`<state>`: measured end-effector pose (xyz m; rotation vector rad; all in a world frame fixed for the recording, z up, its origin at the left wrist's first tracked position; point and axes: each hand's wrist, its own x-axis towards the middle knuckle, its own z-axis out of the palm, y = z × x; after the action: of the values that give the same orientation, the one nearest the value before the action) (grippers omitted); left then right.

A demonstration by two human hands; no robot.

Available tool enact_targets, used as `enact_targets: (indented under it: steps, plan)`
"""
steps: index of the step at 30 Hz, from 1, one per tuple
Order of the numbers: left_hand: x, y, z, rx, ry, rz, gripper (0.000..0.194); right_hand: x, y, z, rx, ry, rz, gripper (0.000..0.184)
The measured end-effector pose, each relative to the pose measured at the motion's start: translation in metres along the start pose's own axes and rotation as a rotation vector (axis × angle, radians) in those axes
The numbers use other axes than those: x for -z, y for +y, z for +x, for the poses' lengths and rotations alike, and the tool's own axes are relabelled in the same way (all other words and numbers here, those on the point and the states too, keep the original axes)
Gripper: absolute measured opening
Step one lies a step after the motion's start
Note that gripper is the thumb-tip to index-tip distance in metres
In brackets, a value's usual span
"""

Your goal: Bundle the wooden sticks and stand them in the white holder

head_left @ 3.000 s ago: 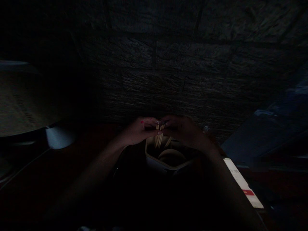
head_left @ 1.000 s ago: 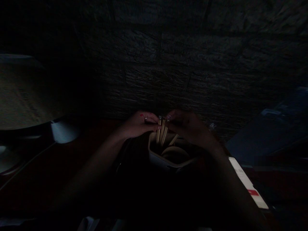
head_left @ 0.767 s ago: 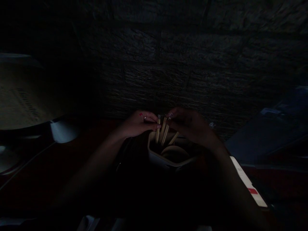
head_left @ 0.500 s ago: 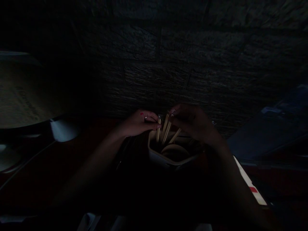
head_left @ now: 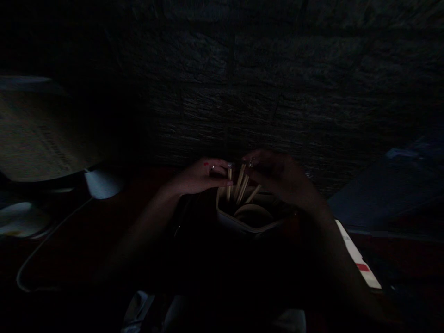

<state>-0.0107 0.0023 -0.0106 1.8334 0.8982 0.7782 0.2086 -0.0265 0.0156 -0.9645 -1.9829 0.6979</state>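
Note:
Low light leaves much in shadow. A pale, angular open-topped container point(head_left: 244, 226) stands in front of me, with several light wooden sticks point(head_left: 240, 185) leaning in it. A round, curved-edged thing point(head_left: 253, 212) sits inside as well. My left hand point(head_left: 199, 175), wearing a ring, is closed at the container's left rim, thumb and fingers pinching one upright wooden stick point(head_left: 229, 178). Over the back and right of the container, my right hand point(head_left: 280, 178) is bent with its fingertips closed around the tops of the other sticks. The sticks' lower ends are hidden.
A stone-patterned wall point(head_left: 225, 101) rises close behind the container. At left are a brown printed surface point(head_left: 41, 138), a white cup-like object point(head_left: 102, 184), a pale dish point(head_left: 21, 219) and a cable point(head_left: 52, 236). A lit phone-like slab point(head_left: 359, 256) lies at right.
The view has shifted slightly, bringing more of the dish and cable at left into sight. Both hands keep nearly the same place and grip at the sticks.

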Motion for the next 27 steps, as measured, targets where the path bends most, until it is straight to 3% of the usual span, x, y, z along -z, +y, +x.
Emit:
enact_targets:
  steps: [4, 10, 13, 14, 15, 17, 20, 24, 27]
  plan:
    - [-0.005, 0.002, -0.011, -0.008, 0.132, 0.027, 0.044, -0.001, 0.0, -0.003, -0.038, -0.119, -0.044, 0.023]
    - [-0.026, -0.011, -0.063, 0.049, 0.53, 0.087, 0.037, -0.001, 0.0, -0.007, -0.079, -0.078, -0.067, 0.039]
    - [-0.048, -0.015, -0.099, 0.139, 0.766, 0.165, 0.025, 0.001, -0.007, -0.012, -0.029, 0.045, -0.181, 0.04]
    - [-0.056, -0.016, -0.11, 0.219, 0.768, 0.2, 0.025, 0.003, -0.012, -0.016, -0.008, 0.122, -0.242, 0.038]
    - [-0.063, -0.015, -0.119, 0.295, 0.665, 0.243, 0.027, 0.004, -0.017, -0.021, 0.0, 0.203, -0.304, 0.038]
    - [-0.073, -0.013, -0.13, 0.324, 0.541, 0.239, 0.027, 0.007, -0.026, -0.036, 0.014, 0.306, -0.359, 0.035]
    - [-0.079, -0.007, -0.132, 0.324, 0.415, 0.226, 0.024, 0.006, -0.034, -0.073, -0.085, 0.377, -0.383, 0.02]
    - [-0.082, -0.001, -0.108, 0.328, 0.263, 0.213, 0.027, -0.007, -0.032, -0.144, -0.204, 0.276, -0.394, 0.012]
    - [-0.094, 0.004, -0.068, 0.326, 0.153, 0.203, 0.023, -0.016, -0.04, -0.199, -0.451, 0.35, -0.437, 0.02]
